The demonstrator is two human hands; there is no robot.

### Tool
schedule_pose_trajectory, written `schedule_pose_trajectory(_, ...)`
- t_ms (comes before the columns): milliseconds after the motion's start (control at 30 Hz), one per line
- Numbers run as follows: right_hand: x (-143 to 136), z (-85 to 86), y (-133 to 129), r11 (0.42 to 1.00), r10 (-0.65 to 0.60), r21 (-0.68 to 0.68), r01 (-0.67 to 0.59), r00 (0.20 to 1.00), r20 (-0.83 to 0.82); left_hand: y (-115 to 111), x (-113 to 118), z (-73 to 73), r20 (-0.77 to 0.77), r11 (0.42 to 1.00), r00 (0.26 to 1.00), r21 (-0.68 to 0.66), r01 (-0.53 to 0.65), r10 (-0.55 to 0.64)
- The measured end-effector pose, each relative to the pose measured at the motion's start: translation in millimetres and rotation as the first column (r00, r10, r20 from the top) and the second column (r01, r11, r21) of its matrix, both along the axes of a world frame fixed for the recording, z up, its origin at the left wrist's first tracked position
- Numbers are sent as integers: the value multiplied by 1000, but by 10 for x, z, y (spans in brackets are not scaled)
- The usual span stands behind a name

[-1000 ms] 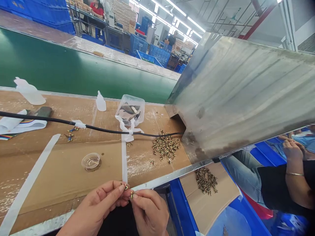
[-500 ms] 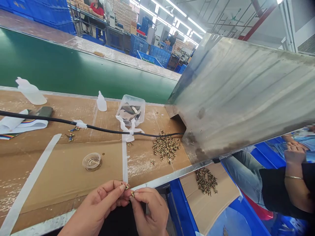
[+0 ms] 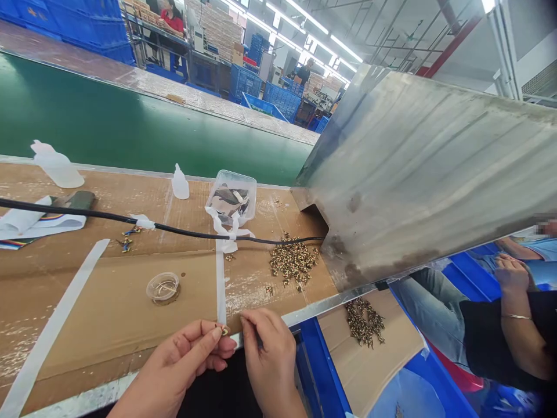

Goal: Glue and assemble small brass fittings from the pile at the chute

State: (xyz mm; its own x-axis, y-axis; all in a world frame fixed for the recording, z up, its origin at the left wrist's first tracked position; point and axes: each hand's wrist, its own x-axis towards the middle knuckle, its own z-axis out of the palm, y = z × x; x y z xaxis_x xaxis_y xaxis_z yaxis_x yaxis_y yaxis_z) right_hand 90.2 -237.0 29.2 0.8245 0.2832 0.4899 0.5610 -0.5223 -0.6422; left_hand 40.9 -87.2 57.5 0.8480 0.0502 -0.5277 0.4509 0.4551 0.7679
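Over the near edge of the cardboard-covered bench, my left hand pinches a small brass-coloured metal part between thumb and forefinger, its other fingers curled below. Just to the right, apart from it, my right hand has thumb and forefinger pressed together; whatever lies between their tips is too small to make out. Beyond my hands, a pile of similar small brass and dark parts rests on the cardboard. A round clear tub with thin pieces in it stands left of the pile.
A black cable crosses the bench into a slot in a large metal panel on the right. Behind are a clear box, a small white bottle and a green belt. More parts lie at lower right, near a seated person.
My right hand has moved up and away from my left; the small part visible at its fingertips before no longer shows. The left hand keeps its pinch on the brass part.
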Motion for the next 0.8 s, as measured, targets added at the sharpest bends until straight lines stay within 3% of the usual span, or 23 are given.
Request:
schedule_pose_trajectory(67, 11, 12, 5, 1000, 10, -20, -10, 1000, -13, -2, 5, -8, 3, 1000, 1000, -12, -11, 11)
schedule_pose_trajectory(300, -98, 44, -35, 976, 95, 205, -74, 991, -91, 12, 3, -55, 18, 1000, 1000, -10, 14, -14)
schedule_pose_trajectory(633, -184, 58, 63, 961, 142, 254, -110, 983, -112, -19, 22, -11, 81, 997, 996, 76, 17, -23)
schedule_pose_trajectory(800, -187, 85, 37, 961, 156, 260, -92, 959, -235, -24, 23, -75, 102, 993, 994, 112, 29, -40)
